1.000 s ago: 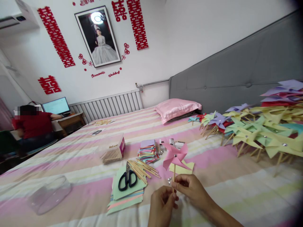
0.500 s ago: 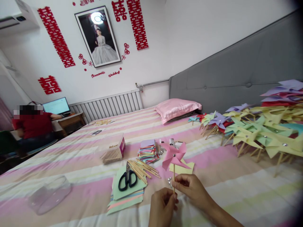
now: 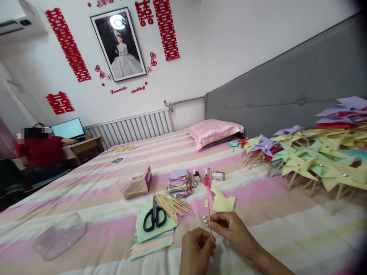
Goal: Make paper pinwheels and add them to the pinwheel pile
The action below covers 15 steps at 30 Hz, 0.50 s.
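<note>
A pink paper pinwheel [image 3: 210, 194] on a thin wooden stick stands upright between my hands, its paper seen edge-on. My left hand [image 3: 197, 246] pinches the stick near its lower end. Higher up the same stick, the fingers of my right hand [image 3: 226, 224] are closed on it. Small shiny metal pins [image 3: 205, 220] lie just behind my fingers. Beyond them rests a yellow paper piece [image 3: 225, 200] on the bedspread. To the left, black-handled scissors [image 3: 155, 218] lie on a stack of coloured paper [image 3: 153, 244], beside loose wooden sticks [image 3: 174, 205].
Many finished pinwheels [image 3: 321, 164] stand and lie at the right by the grey headboard [image 3: 286, 88]. A clear box of sticks [image 3: 137, 185], small paper squares [image 3: 179, 183] and a clear plastic container [image 3: 61, 236] are on the bed. A person in red [image 3: 41, 149] sits at a desk.
The pink pinwheel has turned from facing me to edge-on, uncovering more of the yellow paper and the small boxes behind. Both hands stay in nearly the same place on the stick.
</note>
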Motion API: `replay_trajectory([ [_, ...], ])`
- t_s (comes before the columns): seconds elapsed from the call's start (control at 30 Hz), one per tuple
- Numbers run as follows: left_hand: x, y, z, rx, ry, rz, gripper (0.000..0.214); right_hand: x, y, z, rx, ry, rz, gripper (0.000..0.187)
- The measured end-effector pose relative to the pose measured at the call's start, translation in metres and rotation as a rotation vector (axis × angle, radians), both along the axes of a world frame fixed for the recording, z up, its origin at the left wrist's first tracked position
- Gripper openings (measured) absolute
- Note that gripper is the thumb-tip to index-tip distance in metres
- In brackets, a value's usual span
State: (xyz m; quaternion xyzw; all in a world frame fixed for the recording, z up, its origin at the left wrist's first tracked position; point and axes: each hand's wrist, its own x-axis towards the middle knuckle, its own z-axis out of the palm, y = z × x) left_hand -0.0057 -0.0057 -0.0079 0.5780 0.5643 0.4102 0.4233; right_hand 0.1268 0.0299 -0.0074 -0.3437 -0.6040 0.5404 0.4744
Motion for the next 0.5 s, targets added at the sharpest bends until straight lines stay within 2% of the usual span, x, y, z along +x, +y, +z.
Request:
replay_trajectory([
  [0.3,-0.0003,0.0001,-0.0015,0.016,0.008,0.018,0.010,0.0006,-0.0013,0.0022,0.037,-0.009,0.003,0.022],
  [0.5,-0.0008,0.0009,-0.0020,0.019,-0.088,-0.016,0.010,0.0005,-0.0013,0.0027,0.030,-0.013,0.008,0.023],
])
